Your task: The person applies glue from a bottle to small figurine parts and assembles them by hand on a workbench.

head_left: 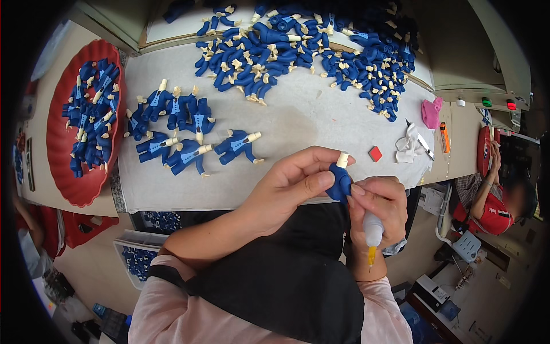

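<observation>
My left hand is closed around a small blue figure body with a cream neck peg, held upright over the near edge of the table. My right hand grips a white squeeze bottle with a yellow needle tip pointing down, away from the figure. At the same time, its thumb and forefinger pinch at the figure's lower right side; whether a small part sits between them is hidden. Several blue figure bodies with light blue fronts and cream hands lie on the table to the left of my hands.
Loose blue arms with cream hands are heaped at the back. A red scalloped tray of figures stands far left. Near the right lie a red block, white cloth, pink cloth and orange cutter. Another person sits far right.
</observation>
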Demonstrator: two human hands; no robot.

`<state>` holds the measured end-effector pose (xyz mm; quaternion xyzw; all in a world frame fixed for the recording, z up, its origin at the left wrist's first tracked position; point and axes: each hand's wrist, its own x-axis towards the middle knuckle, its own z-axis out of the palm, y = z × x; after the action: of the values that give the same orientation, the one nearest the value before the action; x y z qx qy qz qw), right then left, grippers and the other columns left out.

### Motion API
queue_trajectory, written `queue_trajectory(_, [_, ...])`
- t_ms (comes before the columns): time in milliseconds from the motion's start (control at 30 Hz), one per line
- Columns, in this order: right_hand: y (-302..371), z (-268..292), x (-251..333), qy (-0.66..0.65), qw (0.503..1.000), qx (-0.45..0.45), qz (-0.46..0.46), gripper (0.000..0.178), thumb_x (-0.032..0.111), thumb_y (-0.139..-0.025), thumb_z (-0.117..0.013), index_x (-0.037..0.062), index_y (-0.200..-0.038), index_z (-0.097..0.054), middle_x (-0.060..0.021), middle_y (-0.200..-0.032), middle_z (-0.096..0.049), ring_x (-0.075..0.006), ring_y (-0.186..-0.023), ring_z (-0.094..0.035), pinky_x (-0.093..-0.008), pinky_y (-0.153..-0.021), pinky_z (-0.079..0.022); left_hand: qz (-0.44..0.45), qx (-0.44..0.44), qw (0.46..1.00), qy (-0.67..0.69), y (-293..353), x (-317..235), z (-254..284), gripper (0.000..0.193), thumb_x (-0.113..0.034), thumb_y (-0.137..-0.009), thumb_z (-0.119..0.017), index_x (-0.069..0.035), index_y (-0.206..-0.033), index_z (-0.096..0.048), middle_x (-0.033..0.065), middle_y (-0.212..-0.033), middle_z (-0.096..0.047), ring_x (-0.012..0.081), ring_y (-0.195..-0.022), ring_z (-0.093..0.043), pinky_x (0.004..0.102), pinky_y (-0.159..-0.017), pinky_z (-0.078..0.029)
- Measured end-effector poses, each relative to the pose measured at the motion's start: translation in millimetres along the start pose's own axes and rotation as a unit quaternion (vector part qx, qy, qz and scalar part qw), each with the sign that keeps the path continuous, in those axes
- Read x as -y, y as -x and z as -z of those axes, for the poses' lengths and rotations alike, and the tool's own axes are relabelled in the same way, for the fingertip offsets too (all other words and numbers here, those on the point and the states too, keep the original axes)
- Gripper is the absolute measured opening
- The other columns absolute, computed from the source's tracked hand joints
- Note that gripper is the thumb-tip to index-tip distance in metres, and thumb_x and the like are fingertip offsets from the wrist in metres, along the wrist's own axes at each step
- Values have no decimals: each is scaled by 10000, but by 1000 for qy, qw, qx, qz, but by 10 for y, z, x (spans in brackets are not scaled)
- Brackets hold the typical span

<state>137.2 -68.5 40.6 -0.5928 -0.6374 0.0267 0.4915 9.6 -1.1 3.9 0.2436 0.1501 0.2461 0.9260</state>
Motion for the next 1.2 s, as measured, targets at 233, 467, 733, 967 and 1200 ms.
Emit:
queue_trajectory(233, [-33,46,3,54,997,44,15,284,-69,-549,-678,28,-812,-632,-86,-751,-550,-182,-579,-530,-242,-488,-408,-21,14,1000,-11,-19,36,25,272,-127,-886,-427,-32,-1140,-427,84,-1001,-527,137,-949,-513,279,-835,-412])
queue_trajectory(467, [-59,78,-1,40,996,74,13,293,-47,-528,-668,16,-812,-632,-90,-739,-546,-186,-562,-523,-246,-474,-404,-17,3,1000,-18,6,30,29,270,-134,-881,-446,-28,-1129,-435,86,-1012,-537,136,-947,-525,277,-829,-425])
queue_trajectory(733, [-127,136,39,94,986,116,69,304,-27,-512,-650,-16,-814,-621,-97,-741,-546,-198,-573,-529,-254,-483,-434,8,-24,1000,6,25,83,8,297,-102,-863,-482,-26,-1149,-459,43,-1014,-551,97,-920,-515,234,-791,-432])
queue_trajectory(967, [-163,149,91,148,966,186,103,267,-19,-551,-652,-39,-815,-610,-103,-780,-538,-192,-589,-533,-242,-483,-439,-12,-49,999,7,67,68,7,366,-152,-868,-474,-7,-1199,-413,110,-1084,-524,155,-986,-514,287,-826,-436])
queue_trajectory(1200, [-137,143,142,138,967,188,105,232,-16,-579,-645,-64,-802,-599,-105,-772,-531,-189,-578,-530,-238,-465,-418,-33,-24,998,-54,72,124,4,418,-242,-855,-499,-6,-1190,-413,146,-1053,-533,192,-977,-530,309,-814,-453])
